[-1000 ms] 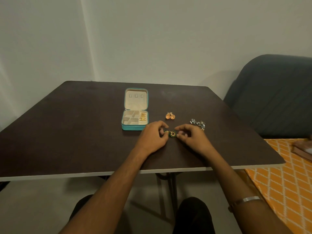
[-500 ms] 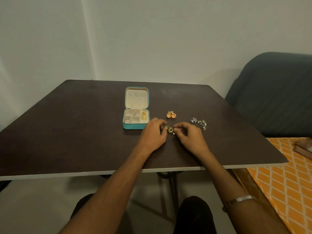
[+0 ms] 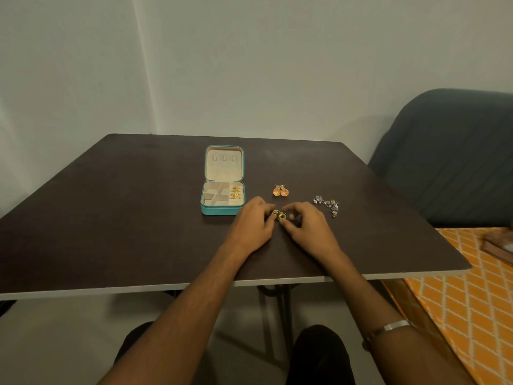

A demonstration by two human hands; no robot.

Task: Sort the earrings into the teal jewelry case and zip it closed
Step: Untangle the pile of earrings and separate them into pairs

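The teal jewelry case [image 3: 220,210] lies open on the dark table [image 3: 116,223], lid flat toward the far side. Gold earrings [image 3: 236,192] fill its right compartment. A green and gold earring pair [image 3: 279,215] sits just right of the case's front corner. My left hand [image 3: 254,225] and my right hand [image 3: 308,227] pinch it from either side with their fingertips. Beyond my hands lie an orange earring pair [image 3: 281,191] and, further right, a silver earring cluster [image 3: 327,204].
A grey upholstered chair [image 3: 449,162] stands past the table's right side. An orange patterned cloth [image 3: 466,301] lies below the right edge with a brown object [image 3: 499,245] on it. The table's white front edge [image 3: 138,289] runs under my forearms.
Both hands have shifted slightly away from me with the green and gold earrings and stay closed around them. The other earrings and the case have not moved.
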